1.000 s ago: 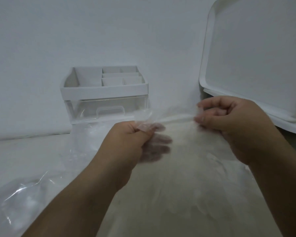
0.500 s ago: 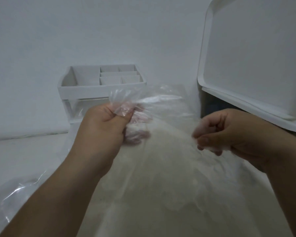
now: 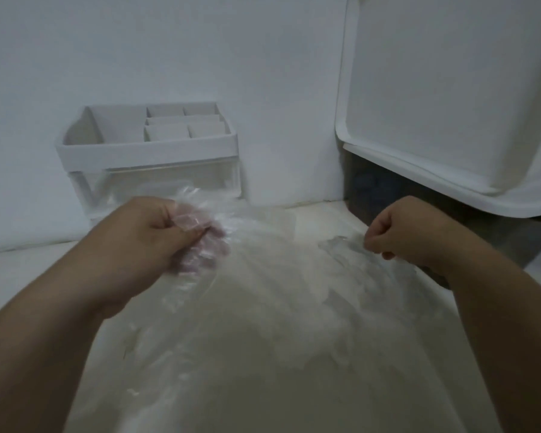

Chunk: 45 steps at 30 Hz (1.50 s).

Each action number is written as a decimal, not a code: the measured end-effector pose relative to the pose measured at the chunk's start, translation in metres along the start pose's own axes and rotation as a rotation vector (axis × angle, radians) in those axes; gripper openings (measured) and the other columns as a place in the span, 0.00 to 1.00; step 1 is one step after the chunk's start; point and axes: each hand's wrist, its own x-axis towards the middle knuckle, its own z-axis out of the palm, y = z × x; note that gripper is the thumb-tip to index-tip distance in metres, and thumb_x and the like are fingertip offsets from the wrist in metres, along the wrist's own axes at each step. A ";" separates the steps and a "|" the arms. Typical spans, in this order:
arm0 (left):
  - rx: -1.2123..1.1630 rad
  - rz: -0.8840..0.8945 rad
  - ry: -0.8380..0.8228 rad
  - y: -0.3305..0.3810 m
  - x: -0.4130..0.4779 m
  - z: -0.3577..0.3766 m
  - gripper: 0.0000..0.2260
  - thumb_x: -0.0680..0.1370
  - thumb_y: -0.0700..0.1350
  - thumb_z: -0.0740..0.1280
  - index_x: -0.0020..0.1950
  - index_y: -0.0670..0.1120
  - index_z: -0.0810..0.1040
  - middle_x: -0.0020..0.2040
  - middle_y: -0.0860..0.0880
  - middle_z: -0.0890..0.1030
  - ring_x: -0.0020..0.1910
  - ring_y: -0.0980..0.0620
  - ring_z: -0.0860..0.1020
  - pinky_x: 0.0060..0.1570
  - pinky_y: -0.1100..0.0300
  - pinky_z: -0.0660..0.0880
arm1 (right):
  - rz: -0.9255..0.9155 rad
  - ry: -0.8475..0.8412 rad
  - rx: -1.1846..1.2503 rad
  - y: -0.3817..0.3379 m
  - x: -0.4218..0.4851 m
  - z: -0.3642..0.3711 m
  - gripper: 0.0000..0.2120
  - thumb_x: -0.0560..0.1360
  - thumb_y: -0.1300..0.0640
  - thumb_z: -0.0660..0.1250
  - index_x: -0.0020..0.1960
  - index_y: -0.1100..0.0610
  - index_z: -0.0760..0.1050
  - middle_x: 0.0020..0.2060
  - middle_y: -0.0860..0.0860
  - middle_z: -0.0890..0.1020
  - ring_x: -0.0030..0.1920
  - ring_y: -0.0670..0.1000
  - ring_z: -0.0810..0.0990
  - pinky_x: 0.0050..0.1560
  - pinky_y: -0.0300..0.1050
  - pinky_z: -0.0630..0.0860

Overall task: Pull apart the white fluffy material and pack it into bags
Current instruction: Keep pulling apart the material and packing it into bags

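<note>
**Holding a filled bag by its mouth**

Head view: grips bunched rim of clear bag (image 3: 263, 301) in left hand (image 3: 156, 235). Pinches opposite rim in right hand (image 3: 409, 232), well apart from left. Shows white fluffy material (image 3: 247, 364) already inside bag, lying on tabletop (image 3: 19, 276). Looks like the packing or closing step. Next probably needs drawing both rims together without spilling.

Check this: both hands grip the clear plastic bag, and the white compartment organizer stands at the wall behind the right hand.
Wrong side. The head view shows the organizer at the wall behind the left hand, not the right hand. Both hands grip the clear plastic bag.
</note>
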 end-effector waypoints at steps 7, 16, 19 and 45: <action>0.209 0.043 -0.319 -0.003 0.000 0.026 0.11 0.79 0.44 0.67 0.42 0.54 0.87 0.41 0.53 0.87 0.41 0.56 0.84 0.40 0.63 0.79 | 0.051 0.071 -0.258 0.025 0.028 0.031 0.16 0.76 0.53 0.70 0.61 0.58 0.79 0.53 0.54 0.82 0.53 0.55 0.80 0.54 0.47 0.77; 0.230 0.061 -0.401 -0.012 0.001 0.042 0.13 0.71 0.60 0.64 0.43 0.58 0.86 0.43 0.53 0.86 0.47 0.49 0.84 0.57 0.41 0.78 | 0.055 0.111 -0.127 0.021 0.024 0.025 0.07 0.72 0.61 0.74 0.50 0.59 0.85 0.46 0.55 0.85 0.46 0.54 0.83 0.54 0.47 0.81; 0.238 0.072 -0.397 -0.013 0.001 0.041 0.12 0.72 0.59 0.64 0.43 0.58 0.86 0.43 0.54 0.86 0.47 0.51 0.84 0.56 0.42 0.78 | 0.057 0.128 -0.035 0.017 0.020 0.021 0.08 0.72 0.62 0.75 0.51 0.56 0.85 0.43 0.50 0.85 0.45 0.52 0.82 0.53 0.46 0.79; 0.239 0.534 -0.158 -0.003 -0.009 0.076 0.12 0.81 0.57 0.61 0.53 0.60 0.85 0.66 0.64 0.75 0.72 0.62 0.66 0.71 0.56 0.66 | -0.660 -0.044 0.128 -0.053 -0.065 -0.044 0.12 0.66 0.63 0.77 0.35 0.46 0.81 0.30 0.38 0.83 0.32 0.38 0.81 0.36 0.24 0.71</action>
